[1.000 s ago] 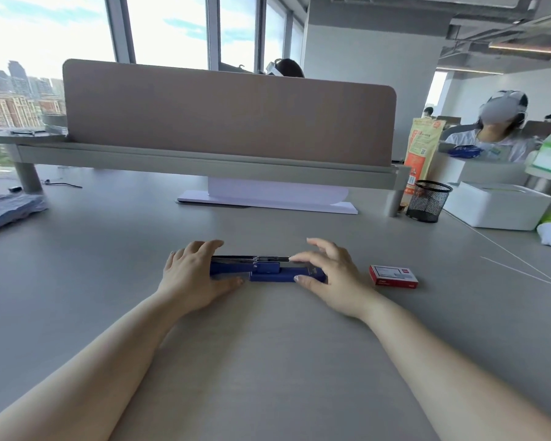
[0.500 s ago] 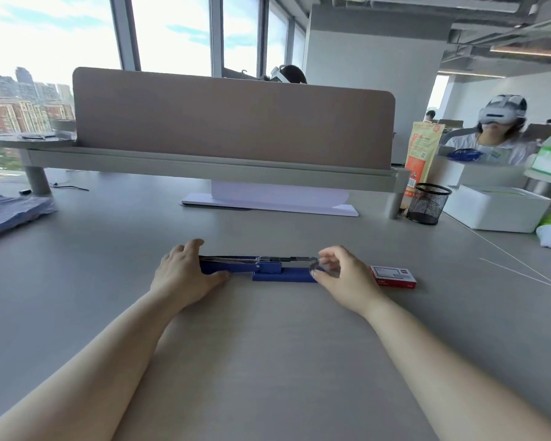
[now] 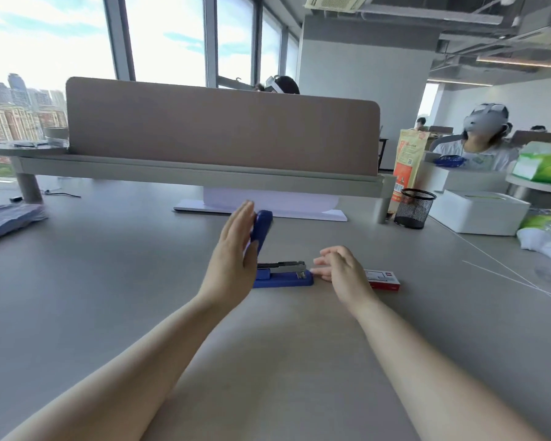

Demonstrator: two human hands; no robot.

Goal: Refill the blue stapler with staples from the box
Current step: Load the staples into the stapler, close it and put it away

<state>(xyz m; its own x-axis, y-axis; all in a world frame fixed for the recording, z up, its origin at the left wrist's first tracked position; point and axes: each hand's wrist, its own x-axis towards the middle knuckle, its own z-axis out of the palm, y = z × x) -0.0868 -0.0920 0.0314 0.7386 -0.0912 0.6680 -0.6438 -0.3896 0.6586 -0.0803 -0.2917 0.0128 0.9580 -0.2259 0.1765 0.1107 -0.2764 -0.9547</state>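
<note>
The blue stapler [image 3: 282, 280] lies on the grey desk with its blue top cover [image 3: 262, 227] swung up almost upright. Its metal staple channel [image 3: 282, 267] shows above the base. My left hand [image 3: 233, 259] stands on edge against the raised cover, fingers straight, propping it from the left. My right hand [image 3: 341, 270] rests at the stapler's right end, fingertips touching the base, holding nothing. The red and white staple box [image 3: 384, 280] lies closed just right of that hand, partly hidden by it.
A brown divider panel [image 3: 220, 132] on a raised shelf crosses the desk behind. A white stand [image 3: 261, 208] sits below it. At right are a black mesh pen cup [image 3: 414, 208], a white box [image 3: 481, 214] and bags. Folded blue cloth [image 3: 7, 218] lies far left.
The stapler's top cover has swung from flat on the desk to nearly upright, with my left hand rising with it. My right hand let go of the front end and opened.
</note>
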